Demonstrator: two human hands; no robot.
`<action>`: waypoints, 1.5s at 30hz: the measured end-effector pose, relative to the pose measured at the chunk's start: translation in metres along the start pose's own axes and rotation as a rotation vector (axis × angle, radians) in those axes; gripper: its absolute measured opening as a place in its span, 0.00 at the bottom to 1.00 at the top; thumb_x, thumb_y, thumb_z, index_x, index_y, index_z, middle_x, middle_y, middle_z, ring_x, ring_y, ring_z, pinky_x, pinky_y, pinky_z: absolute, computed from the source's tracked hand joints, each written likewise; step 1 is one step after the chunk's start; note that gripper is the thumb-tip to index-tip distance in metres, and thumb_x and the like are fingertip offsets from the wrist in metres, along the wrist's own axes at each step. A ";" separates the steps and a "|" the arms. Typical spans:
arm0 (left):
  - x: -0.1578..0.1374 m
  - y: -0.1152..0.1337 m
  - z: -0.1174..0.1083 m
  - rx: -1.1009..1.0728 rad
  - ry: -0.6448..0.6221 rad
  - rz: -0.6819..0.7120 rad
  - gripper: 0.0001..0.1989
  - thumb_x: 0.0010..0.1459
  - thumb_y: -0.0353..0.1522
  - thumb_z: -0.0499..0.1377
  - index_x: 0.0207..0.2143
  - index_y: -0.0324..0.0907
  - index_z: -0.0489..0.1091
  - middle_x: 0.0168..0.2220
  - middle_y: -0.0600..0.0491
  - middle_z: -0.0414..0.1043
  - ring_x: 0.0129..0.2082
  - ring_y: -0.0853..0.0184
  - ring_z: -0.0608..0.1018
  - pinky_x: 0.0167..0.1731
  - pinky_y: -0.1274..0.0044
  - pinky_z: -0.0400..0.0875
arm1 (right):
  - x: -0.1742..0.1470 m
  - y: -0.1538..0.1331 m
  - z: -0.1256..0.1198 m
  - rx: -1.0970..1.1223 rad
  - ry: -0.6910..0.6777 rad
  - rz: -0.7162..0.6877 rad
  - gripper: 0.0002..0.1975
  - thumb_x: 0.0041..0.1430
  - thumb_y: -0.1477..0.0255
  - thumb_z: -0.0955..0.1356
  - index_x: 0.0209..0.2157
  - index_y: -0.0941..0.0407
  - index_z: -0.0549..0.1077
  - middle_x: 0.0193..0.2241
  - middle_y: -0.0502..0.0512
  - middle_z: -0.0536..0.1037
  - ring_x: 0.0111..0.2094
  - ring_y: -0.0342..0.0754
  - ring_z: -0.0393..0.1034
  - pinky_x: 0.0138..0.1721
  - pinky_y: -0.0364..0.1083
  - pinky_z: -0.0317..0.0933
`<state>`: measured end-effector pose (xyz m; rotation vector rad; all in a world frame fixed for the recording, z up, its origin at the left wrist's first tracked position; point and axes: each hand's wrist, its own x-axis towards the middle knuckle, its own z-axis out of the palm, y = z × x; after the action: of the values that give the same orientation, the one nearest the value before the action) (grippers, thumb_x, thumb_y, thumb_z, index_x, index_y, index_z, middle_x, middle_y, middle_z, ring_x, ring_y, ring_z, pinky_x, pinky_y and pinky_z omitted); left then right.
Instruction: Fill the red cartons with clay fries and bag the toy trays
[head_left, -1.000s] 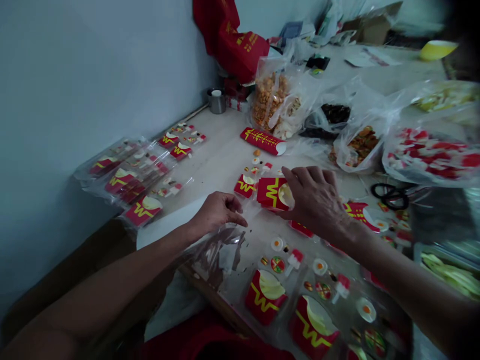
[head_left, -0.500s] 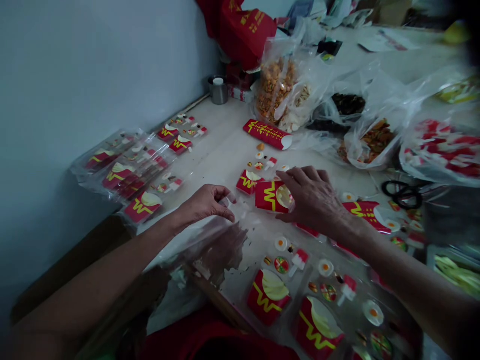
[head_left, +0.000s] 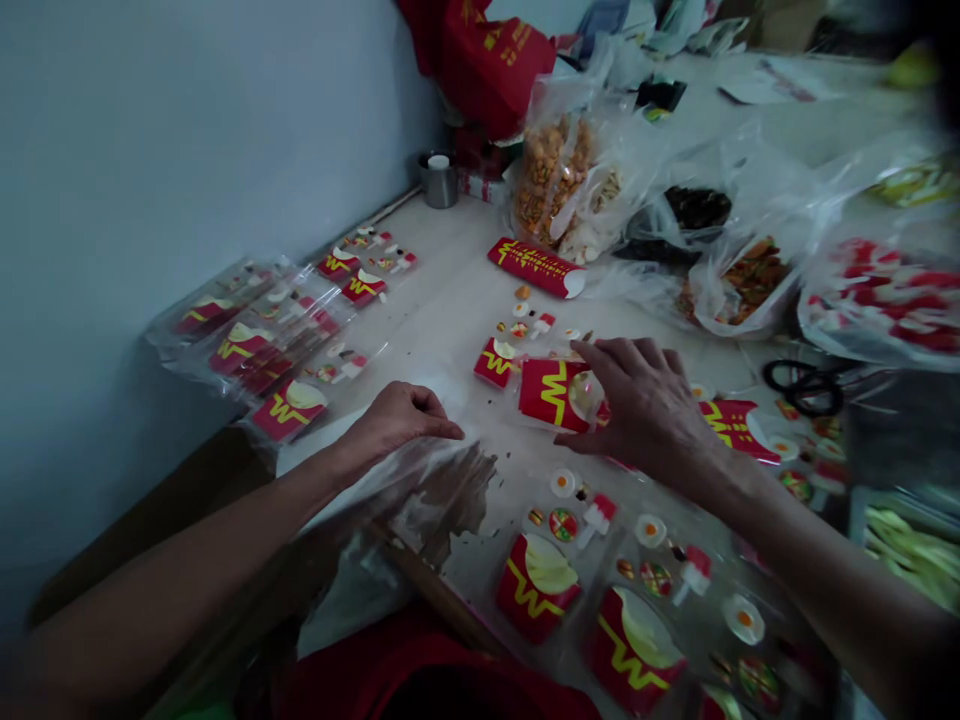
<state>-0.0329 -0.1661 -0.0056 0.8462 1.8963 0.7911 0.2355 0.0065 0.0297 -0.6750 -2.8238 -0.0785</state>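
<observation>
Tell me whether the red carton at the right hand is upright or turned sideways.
Turned sideways: the red carton has its pale end toward the right hand, its yellow zigzag running top to bottom in view.

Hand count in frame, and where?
2. Left hand: left of centre, pinching clear plastic. Right hand: right of centre, gripping one end of a red carton with a yellow zigzag. No others visible.
</observation>
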 end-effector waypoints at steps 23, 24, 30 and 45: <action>0.000 0.005 0.023 -0.105 -0.143 0.043 0.24 0.30 0.39 0.78 0.30 0.41 0.75 0.22 0.61 0.65 0.22 0.73 0.65 0.22 0.78 0.56 | -0.015 -0.049 0.011 0.018 -0.058 0.024 0.49 0.51 0.51 0.75 0.67 0.56 0.57 0.56 0.67 0.70 0.54 0.67 0.60 0.51 0.60 0.54; 0.004 0.004 0.023 -0.150 -0.136 0.051 0.24 0.31 0.39 0.77 0.31 0.41 0.73 0.22 0.62 0.64 0.22 0.74 0.64 0.22 0.79 0.55 | -0.014 -0.051 0.013 0.025 -0.058 0.031 0.48 0.51 0.51 0.75 0.67 0.57 0.57 0.56 0.67 0.70 0.54 0.67 0.60 0.51 0.60 0.54; 0.012 -0.003 0.010 -0.261 -0.177 0.074 0.23 0.36 0.38 0.76 0.30 0.41 0.69 0.22 0.62 0.65 0.21 0.76 0.64 0.22 0.80 0.56 | -0.017 -0.049 0.017 0.148 -0.171 -0.093 0.46 0.46 0.56 0.77 0.64 0.57 0.63 0.56 0.65 0.73 0.54 0.66 0.62 0.52 0.60 0.55; -0.016 0.004 -0.009 0.089 -0.457 0.079 0.17 0.46 0.40 0.71 0.39 0.43 0.82 0.32 0.51 0.80 0.30 0.67 0.76 0.31 0.77 0.67 | -0.019 -0.069 0.020 0.224 -0.240 -0.393 0.47 0.45 0.58 0.77 0.65 0.58 0.64 0.52 0.65 0.74 0.51 0.64 0.64 0.49 0.59 0.59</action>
<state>-0.0336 -0.1788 0.0081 1.0610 1.5070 0.5074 0.2166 -0.0617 0.0061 -0.0790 -3.0891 0.2651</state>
